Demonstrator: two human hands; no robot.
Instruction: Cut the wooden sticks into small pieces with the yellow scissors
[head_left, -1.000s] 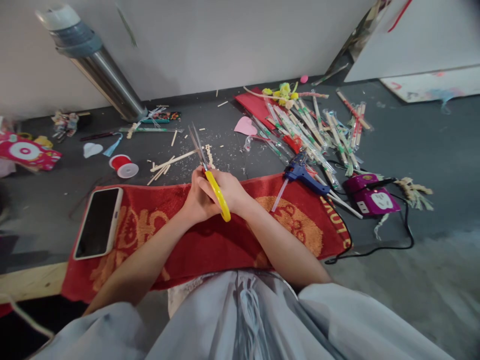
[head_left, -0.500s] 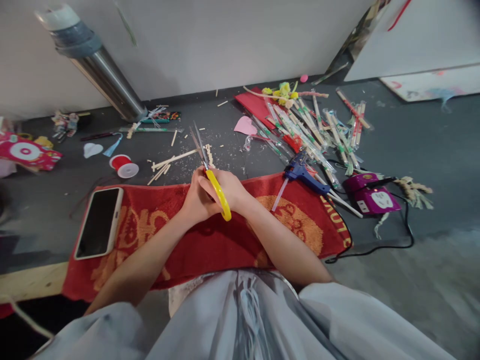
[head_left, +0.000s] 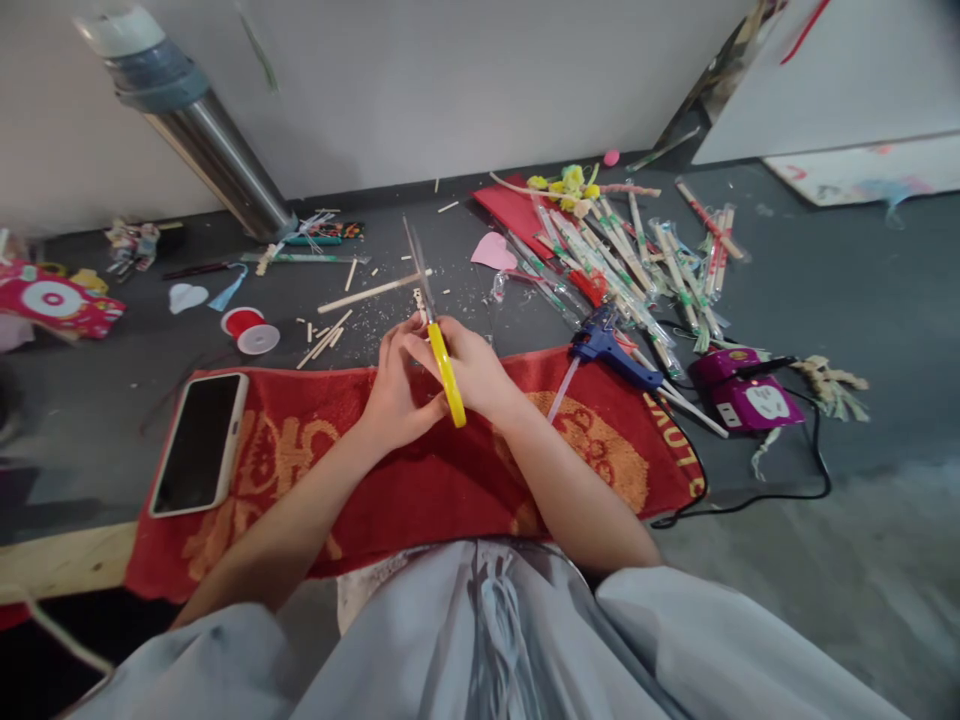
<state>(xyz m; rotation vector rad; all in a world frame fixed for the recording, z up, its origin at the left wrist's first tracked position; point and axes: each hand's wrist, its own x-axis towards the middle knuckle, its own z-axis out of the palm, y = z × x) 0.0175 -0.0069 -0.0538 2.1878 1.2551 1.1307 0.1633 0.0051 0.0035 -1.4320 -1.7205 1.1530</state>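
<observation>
My right hand [head_left: 478, 372] is closed around the yellow handle of a pair of scissors [head_left: 445, 368], whose metal blades point away from me. Close beside it on the left is my left hand [head_left: 399, 392], fingers curled and thumb reaching toward the handle; whatever its fingers hold is hidden. Just beyond the fingertips, small pale bits [head_left: 418, 299] show on the table. A long thin wooden stick [head_left: 367, 292] extends to the left from behind the blades. Several shorter stick pieces [head_left: 326, 342] lie left of my hands.
Under my forearms is a red towel [head_left: 450, 480] with a phone [head_left: 199, 443] on its left. A blue glue gun [head_left: 611, 345], wrapped sticks [head_left: 615, 260] and a purple power box [head_left: 746, 390] are on the right. Left stand a ribbon spool [head_left: 259, 338] and a steel flask [head_left: 217, 150].
The scissors have swung to a more upright angle, their blade tips shifting right and farther away. The long stick has moved up and right. My left thumb has spread away from its fingers.
</observation>
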